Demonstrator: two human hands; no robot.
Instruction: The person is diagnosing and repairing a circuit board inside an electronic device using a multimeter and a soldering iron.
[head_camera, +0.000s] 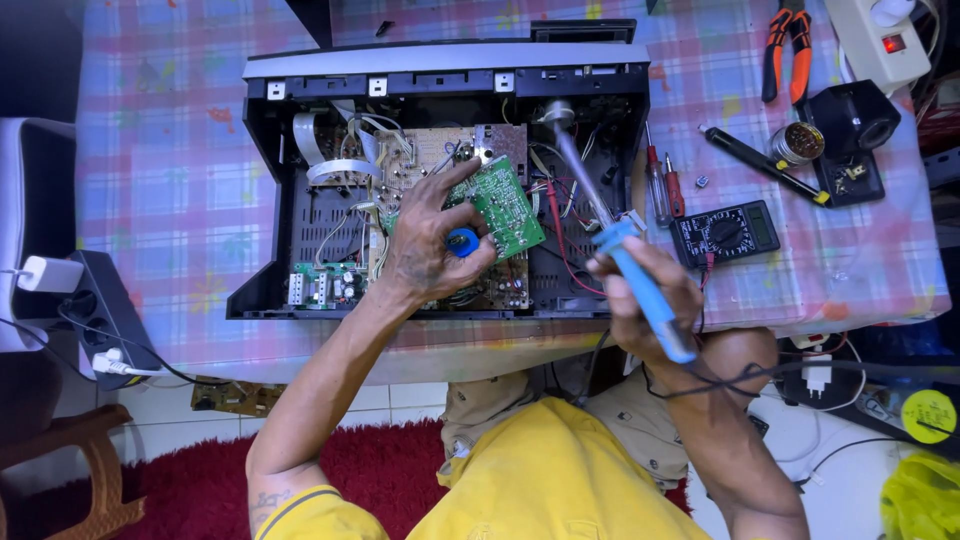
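Green fibreglass circuit board (508, 207), partly hidden, we grasp with our left hand (432, 245); right hand (645, 300) grips blue-handled soldering iron (618, 245).

Two hands are showing: the left hand (432, 250) and the right hand (645, 300), which is holding one soldering iron (640, 280). One open chassis (440, 180) is lying on the table (170, 190), holding one green board (508, 205). Two screwdrivers (662, 188), one multimeter (726, 232), one pair of pliers (787, 45) and one solder tin (798, 143) are lying beside it.
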